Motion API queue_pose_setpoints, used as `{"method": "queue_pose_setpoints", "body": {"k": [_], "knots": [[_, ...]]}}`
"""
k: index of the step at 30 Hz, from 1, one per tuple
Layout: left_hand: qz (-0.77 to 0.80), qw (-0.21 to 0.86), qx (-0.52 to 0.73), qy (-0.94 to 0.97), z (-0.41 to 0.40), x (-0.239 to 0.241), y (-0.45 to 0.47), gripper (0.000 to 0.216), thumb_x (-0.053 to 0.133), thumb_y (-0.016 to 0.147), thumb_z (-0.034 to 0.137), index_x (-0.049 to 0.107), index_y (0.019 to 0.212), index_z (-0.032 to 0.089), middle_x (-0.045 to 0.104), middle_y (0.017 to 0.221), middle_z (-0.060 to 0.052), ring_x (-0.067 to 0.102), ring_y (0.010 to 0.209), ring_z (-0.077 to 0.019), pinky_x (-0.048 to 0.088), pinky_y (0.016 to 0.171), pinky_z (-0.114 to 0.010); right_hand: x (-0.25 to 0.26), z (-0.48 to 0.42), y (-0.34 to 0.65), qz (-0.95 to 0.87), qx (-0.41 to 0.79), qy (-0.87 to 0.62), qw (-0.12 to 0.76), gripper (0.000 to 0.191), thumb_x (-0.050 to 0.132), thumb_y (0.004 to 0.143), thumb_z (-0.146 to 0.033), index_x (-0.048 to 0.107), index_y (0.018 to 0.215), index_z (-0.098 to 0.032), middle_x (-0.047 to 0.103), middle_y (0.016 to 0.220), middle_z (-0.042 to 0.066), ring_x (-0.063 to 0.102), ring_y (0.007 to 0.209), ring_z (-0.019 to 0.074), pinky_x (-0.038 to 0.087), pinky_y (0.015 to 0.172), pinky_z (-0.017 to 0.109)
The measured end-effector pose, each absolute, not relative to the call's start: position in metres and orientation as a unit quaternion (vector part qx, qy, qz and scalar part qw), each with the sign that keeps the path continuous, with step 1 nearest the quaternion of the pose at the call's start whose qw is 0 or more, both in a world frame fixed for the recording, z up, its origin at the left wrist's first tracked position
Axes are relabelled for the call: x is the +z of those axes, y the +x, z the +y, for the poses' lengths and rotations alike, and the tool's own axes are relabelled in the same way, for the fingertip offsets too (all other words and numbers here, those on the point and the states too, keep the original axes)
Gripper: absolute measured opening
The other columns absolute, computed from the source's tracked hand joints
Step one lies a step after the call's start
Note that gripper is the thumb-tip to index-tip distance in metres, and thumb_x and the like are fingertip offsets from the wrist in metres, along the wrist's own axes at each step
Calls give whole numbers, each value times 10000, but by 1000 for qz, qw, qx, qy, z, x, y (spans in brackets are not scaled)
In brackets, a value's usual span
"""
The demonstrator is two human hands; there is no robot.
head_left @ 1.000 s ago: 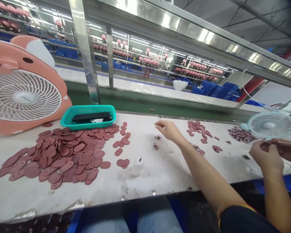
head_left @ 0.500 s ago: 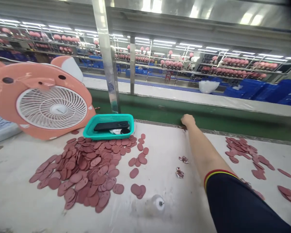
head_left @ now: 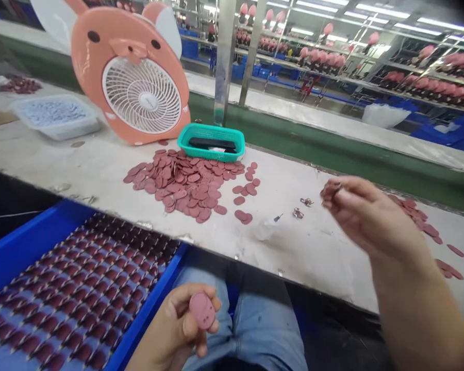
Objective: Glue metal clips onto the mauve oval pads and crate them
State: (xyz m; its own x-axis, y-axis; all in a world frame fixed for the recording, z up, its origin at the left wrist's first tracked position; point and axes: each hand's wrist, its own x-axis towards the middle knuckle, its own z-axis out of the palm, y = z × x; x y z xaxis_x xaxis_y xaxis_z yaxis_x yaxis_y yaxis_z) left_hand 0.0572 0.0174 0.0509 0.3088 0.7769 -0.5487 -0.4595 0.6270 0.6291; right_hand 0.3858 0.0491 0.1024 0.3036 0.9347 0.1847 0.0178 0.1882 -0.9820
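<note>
Head cam here, and honestly the risky bit is that right hand (head_left: 365, 219). It's up over the surface (head_left: 305, 257), half curled, with a small stack of mauve oval pieces (head_left: 330, 190) pinched loosely at the fingertips, so one bad shift could spill them across the surface or over its front edge. The left hand (head_left: 180, 324) is down low over the jeans (head_left: 263, 330), mostly closed, thumb and fingers gripping a single oval piece (head_left: 202, 310). A fumble there could drop it into the blue tray (head_left: 149, 299) and mess up the neat rows (head_left: 81, 288). The loose pile (head_left: 181, 183) sits toward the surface's back edge, with a small squeeze bottle (head_left: 265, 229) near it, easy to knock if an arm swings through.
</note>
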Motion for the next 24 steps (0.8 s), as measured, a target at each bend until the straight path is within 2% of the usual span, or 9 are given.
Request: {"method": "queue_pose_setpoints", "body": {"k": [2, 4, 6, 10, 15, 20, 24], "knots": [[437, 800, 373, 173, 9, 53, 54, 511, 996, 356, 457, 814, 752, 190, 754, 648, -22, 652, 514, -99, 464, 411, -119, 93, 17, 329, -484, 408, -491, 599, 156, 861, 770, -368, 787, 900, -320, 770, 836, -37, 715, 707, 72, 594, 675, 118], [431, 809, 358, 176, 3, 54, 49, 502, 999, 355, 450, 820, 751, 198, 756, 639, -25, 661, 525, -103, 481, 437, -125, 83, -7, 280, -508, 481, -445, 559, 106, 797, 849, -291, 788, 949, -324, 776, 843, -22, 730, 718, 91, 605, 680, 153], [425, 813, 351, 186, -1, 53, 44, 494, 998, 367, 455, 822, 753, 201, 752, 636, -23, 658, 531, -103, 484, 448, -128, 76, -22, 247, -529, 508, -439, 519, 170, 762, 872, -203, 780, 1002, -311, 778, 873, -7, 733, 749, 105, 600, 695, 178], [411, 822, 332, 213, -4, 49, 38, 475, 986, 402, 485, 818, 739, 195, 706, 599, 0, 619, 527, -91, 476, 453, -132, 73, -30, 222, -596, 438, -474, 478, 167, 772, 841, -138, 774, 980, -230, 770, 827, 3, 696, 716, 101, 552, 686, 179], [385, 837, 317, 225, -5, 49, 36, 414, 970, 453, 496, 801, 680, 194, 643, 559, 18, 572, 525, -83, 474, 461, -139, 75, -27, 222, -640, 395, -471, 461, 92, 775, 858, -188, 761, 949, -195, 749, 830, 11, 656, 739, 111, 516, 686, 208], [387, 840, 313, 214, -5, 49, 36, 405, 965, 470, 495, 787, 660, 184, 651, 579, 13, 593, 547, -88, 488, 476, -142, 79, -24, 222, -672, 380, -458, 441, 112, 762, 857, -129, 760, 947, -195, 735, 788, -4, 628, 705, 102, 493, 675, 209], [377, 849, 305, 209, -5, 37, 33, 400, 955, 501, 497, 801, 715, 196, 674, 585, 4, 620, 534, -97, 500, 470, -151, 81, -22, 224, -686, 377, -452, 428, 77, 767, 862, -154, 760, 938, -166, 730, 773, 5, 622, 700, 102, 485, 673, 213]]}}
